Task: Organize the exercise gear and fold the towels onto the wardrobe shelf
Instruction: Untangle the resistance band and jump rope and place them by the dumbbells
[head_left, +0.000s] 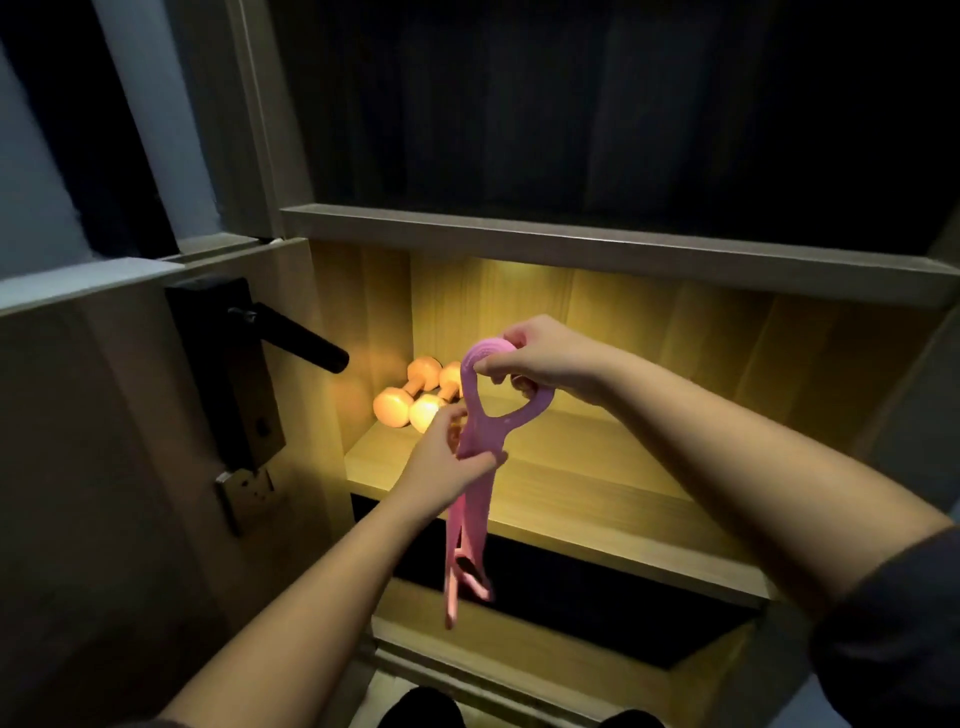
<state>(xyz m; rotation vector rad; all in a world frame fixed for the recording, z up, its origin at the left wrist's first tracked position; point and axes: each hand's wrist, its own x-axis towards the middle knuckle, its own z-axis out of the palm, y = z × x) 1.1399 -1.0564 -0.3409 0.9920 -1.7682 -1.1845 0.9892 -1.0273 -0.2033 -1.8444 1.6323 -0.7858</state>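
The right hand's (550, 358) fingers (506, 364) pinch the top loop of the pink resistance band (474, 410) at frame centre. The left hand (441, 462) curls round the band's middle just below. The loose lower end hangs blurred beneath the lit shelf (597, 499), seemingly clear of it. Lifted carelessly, that tail could snag the shelf edge, or the rubbery loop could slip the pinch and flick toward the dumbbells (415, 397) at the shelf's back left.
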